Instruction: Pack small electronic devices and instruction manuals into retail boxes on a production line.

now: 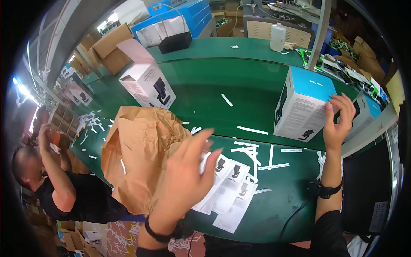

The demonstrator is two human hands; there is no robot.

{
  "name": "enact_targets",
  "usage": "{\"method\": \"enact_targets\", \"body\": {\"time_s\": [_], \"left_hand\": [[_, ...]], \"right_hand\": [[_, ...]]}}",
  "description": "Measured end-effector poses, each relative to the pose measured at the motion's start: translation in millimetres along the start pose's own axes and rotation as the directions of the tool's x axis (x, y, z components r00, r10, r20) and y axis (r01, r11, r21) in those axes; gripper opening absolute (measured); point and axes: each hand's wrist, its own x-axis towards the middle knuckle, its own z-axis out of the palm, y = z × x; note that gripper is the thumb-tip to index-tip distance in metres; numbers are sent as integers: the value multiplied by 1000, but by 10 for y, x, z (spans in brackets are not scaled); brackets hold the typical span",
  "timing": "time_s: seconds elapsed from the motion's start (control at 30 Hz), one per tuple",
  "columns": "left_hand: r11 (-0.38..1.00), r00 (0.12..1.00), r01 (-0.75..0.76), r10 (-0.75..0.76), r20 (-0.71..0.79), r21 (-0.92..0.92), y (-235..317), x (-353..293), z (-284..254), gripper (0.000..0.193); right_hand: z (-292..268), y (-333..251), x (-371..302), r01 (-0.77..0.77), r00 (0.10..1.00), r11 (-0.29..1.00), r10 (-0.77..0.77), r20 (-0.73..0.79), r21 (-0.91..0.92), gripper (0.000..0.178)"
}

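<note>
My right hand (338, 120) is against the right side of a white box with a blue top (310, 105), its fingertips at the upper corner. A small black device is printed on that box, which stands upright. Over the leaflets and paper hovers my left hand (186, 171), fingers spread and nothing in them. Beneath and beside it lie several printed leaflets (235, 192), fanned out on the green table. A crumpled brown paper sheet (137, 150) is to the left of that hand. Farther back, a white box with its flap raised (150, 85) stands on the belt.
Thin white strips (250, 154) are scattered over the green table (274, 218). Another blue-topped box (361, 115) is right of my right hand, beside a metal post. A plastic bottle (278, 37) and a black tray (175, 43) stand at the back. A co-worker (68, 188) works at left.
</note>
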Motion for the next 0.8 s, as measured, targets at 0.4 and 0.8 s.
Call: {"method": "enact_targets", "body": {"time_s": [0.4,0.8], "left_hand": [[831,905,221,-370,210,510,-452,-1048,-23,61],[620,671,718,-738,-77,315,-2136,-311,-1841,37]], "right_hand": [[-303,-1698,-203,329,783,895,-437,443,302,25],[-336,-1648,-221,224,799,915,-369,475,335,8]]}}
